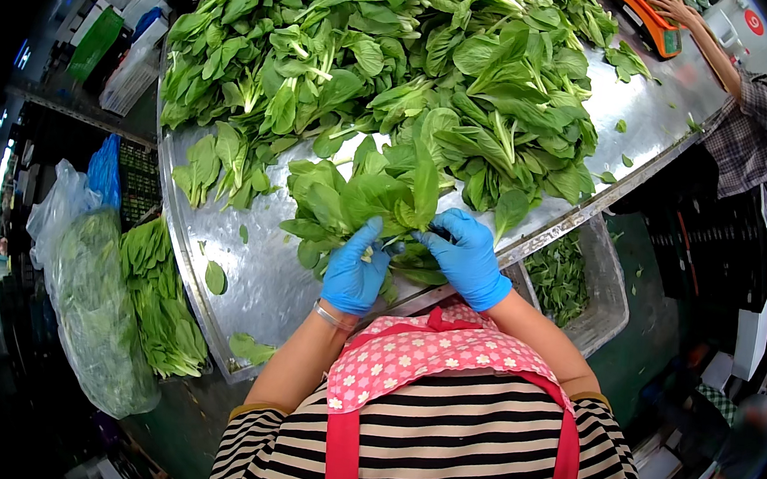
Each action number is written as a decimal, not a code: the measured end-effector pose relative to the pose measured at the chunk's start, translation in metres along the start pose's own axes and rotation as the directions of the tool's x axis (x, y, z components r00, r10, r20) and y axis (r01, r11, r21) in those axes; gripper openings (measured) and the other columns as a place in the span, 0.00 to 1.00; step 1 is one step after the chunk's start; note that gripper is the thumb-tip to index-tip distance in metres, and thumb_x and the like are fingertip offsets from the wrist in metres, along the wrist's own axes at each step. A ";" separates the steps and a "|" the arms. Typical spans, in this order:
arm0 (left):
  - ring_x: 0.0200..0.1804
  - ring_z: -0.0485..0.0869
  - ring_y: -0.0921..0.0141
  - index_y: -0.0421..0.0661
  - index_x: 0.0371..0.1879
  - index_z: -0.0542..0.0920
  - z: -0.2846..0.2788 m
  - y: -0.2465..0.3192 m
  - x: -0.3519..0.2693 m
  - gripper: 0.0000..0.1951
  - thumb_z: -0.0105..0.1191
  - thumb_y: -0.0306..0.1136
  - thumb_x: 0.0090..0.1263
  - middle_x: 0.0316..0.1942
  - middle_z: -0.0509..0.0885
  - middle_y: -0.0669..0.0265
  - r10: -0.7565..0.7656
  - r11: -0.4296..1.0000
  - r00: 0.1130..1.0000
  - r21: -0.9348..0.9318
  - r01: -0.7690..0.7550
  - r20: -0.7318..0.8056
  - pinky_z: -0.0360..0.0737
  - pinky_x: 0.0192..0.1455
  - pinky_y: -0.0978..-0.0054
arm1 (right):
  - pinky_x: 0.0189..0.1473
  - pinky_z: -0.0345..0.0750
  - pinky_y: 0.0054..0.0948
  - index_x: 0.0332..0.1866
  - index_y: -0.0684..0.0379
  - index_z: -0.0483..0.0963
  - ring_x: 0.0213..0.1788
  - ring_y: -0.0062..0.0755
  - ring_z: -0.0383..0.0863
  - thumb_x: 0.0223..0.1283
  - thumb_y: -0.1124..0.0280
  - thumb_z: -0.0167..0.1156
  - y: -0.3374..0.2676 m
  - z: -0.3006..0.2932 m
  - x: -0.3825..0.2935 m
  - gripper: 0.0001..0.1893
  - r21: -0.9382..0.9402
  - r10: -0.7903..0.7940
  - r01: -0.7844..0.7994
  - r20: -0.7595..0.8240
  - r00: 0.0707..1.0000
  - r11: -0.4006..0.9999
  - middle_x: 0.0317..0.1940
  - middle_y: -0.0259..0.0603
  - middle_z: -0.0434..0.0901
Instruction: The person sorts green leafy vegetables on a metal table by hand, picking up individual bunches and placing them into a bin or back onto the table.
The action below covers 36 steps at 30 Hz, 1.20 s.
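Both my hands wear blue gloves and meet at a bunch of leafy greens (376,201) near the front edge of the metal table. My left hand (357,268) grips the stem end of the bunch, thumb up against the leaves. At the bunch's right side, the fingertips of my right hand (464,257) pinch a leaf or stem; the exact spot is hidden by the fingers. Beyond the hands a large heap of the same greens (372,60) covers much of the table (252,255). A few loose leaves (216,277) lie to the left.
A grey plastic crate (607,303) holding leaves stands under the table's right edge. On the left are a clear bag of greens (100,310) and stacked greens (162,309). Another person's hand (674,6) is near an orange scale (642,19) at the far right.
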State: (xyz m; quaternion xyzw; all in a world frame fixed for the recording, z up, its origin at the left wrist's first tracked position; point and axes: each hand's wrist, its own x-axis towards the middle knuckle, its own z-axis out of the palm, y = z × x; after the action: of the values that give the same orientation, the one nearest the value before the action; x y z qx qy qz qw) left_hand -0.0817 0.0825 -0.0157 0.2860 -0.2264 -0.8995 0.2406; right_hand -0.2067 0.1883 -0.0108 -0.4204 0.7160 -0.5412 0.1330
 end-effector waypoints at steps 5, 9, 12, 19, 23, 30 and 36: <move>0.45 0.75 0.65 0.47 0.35 0.75 -0.017 -0.002 0.006 0.09 0.51 0.38 0.62 0.41 0.77 0.62 0.012 0.995 0.999 -0.102 -0.008 0.034 0.73 0.41 0.67 | 0.28 0.65 0.18 0.28 0.65 0.74 0.24 0.16 0.67 0.50 0.73 0.61 0.008 0.008 -0.006 0.06 0.352 0.336 -0.356 0.119 0.934 0.866 0.22 0.31 0.73; 0.46 0.75 0.63 0.45 0.32 0.74 0.002 0.008 0.001 0.09 0.51 0.38 0.63 0.41 0.77 0.58 0.004 0.981 0.999 -0.192 0.005 0.049 0.74 0.43 0.66 | 0.30 0.67 0.16 0.30 0.65 0.74 0.25 0.16 0.69 0.52 0.74 0.58 0.006 0.005 -0.003 0.05 0.480 0.421 -0.447 0.167 0.891 0.755 0.22 0.31 0.74; 0.50 0.73 0.62 0.42 0.39 0.73 -0.005 0.009 0.000 0.11 0.47 0.36 0.65 0.45 0.76 0.57 -0.036 0.974 0.990 -0.217 0.066 0.139 0.71 0.50 0.64 | 0.30 0.68 0.16 0.30 0.65 0.74 0.25 0.16 0.70 0.55 0.73 0.56 -0.011 0.006 0.004 0.06 0.591 0.400 -0.405 0.147 0.905 0.698 0.21 0.31 0.74; 0.52 0.72 0.65 0.40 0.53 0.66 0.006 0.001 -0.013 0.20 0.50 0.26 0.61 0.49 0.73 0.58 0.015 0.997 0.975 0.071 -0.031 0.220 0.67 0.57 0.67 | 0.33 0.71 0.29 0.29 0.65 0.73 0.28 0.38 0.74 0.52 0.67 0.57 -0.016 0.012 0.003 0.10 0.207 0.091 -0.168 0.339 0.936 0.964 0.26 0.46 0.75; 0.51 0.73 0.65 0.42 0.49 0.68 -0.008 0.001 -0.006 0.16 0.50 0.26 0.61 0.48 0.74 0.58 0.003 0.990 1.000 -0.139 0.001 0.029 0.68 0.56 0.68 | 0.35 0.71 0.28 0.31 0.63 0.75 0.32 0.38 0.76 0.51 0.68 0.58 -0.002 0.012 0.012 0.09 0.134 0.029 -0.076 0.325 0.945 0.988 0.29 0.45 0.76; 0.37 0.73 0.70 0.43 0.43 0.70 -0.010 0.022 0.000 0.11 0.47 0.32 0.65 0.34 0.75 0.65 -0.011 0.948 0.990 -0.314 0.054 0.139 0.72 0.44 0.70 | 0.37 0.70 0.30 0.34 0.60 0.74 0.34 0.42 0.72 0.48 0.71 0.58 0.051 -0.013 0.048 0.08 -0.714 -0.120 0.143 0.083 0.989 0.686 0.27 0.44 0.72; 0.34 0.69 0.71 0.43 0.40 0.70 -0.014 0.022 -0.001 0.07 0.46 0.29 0.65 0.31 0.73 0.67 -0.003 0.946 0.991 -0.322 0.047 0.137 0.69 0.42 0.71 | 0.29 0.69 0.19 0.36 0.62 0.74 0.26 0.23 0.74 0.53 0.68 0.57 0.041 -0.011 0.036 0.09 0.301 0.420 -0.439 0.129 0.898 0.847 0.25 0.34 0.75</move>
State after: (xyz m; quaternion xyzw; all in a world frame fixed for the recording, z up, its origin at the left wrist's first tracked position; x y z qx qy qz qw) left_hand -0.0658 0.0617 -0.0133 0.1840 -0.0874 -0.9446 0.2573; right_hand -0.2549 0.1710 -0.0337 -0.2375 0.6896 -0.5947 0.3383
